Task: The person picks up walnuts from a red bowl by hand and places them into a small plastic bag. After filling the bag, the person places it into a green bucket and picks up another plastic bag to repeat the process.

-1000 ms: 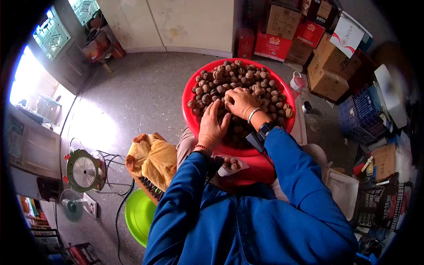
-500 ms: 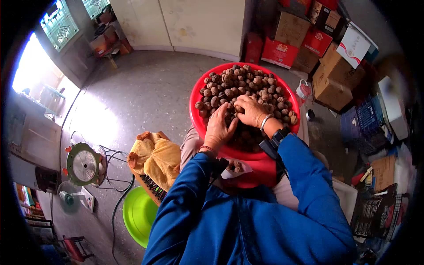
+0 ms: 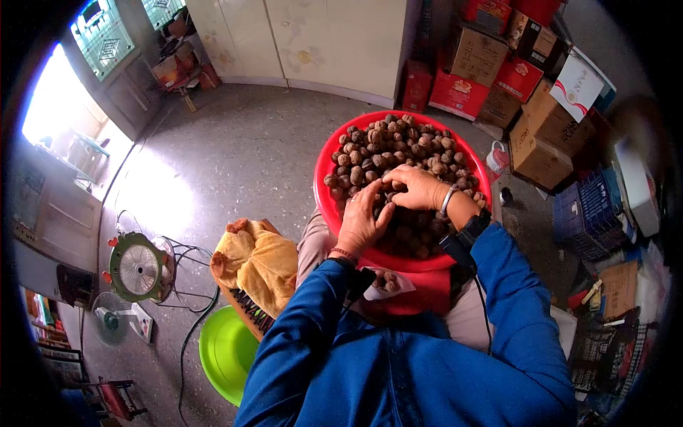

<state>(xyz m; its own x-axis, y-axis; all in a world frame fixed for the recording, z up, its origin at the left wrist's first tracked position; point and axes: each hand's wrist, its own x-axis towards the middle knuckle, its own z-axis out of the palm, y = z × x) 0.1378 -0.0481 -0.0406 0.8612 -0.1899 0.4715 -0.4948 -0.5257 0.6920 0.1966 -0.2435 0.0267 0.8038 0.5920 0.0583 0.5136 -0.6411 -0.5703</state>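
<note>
A wide red basin (image 3: 329,213), heaped with brown walnuts (image 3: 425,146), sits before my lap. My left hand (image 3: 363,222) rests at the left of the heap, thumb spread from its fingers, touching the walnuts. Just right of it, my right hand (image 3: 421,189) bends its fingers and thumb round a walnut, mostly hidden by the fingers. The two hands' fingertips nearly meet over the heap. Below the basin's near rim, a white holder (image 3: 402,285) with a few walnuts lies on a red surface (image 3: 420,293).
To my left are a yellow cloth (image 3: 260,260) on a wooden seat, a green basin (image 3: 220,352), and two fans (image 3: 135,267) with cables on the floor. Cardboard boxes (image 3: 544,135) are stacked at the back right, near a blue crate (image 3: 590,210).
The view has shifted slightly, so the basin appears farther right and lower. My right hand's fingers have moved a little over the walnuts; both hands stay close together there.
</note>
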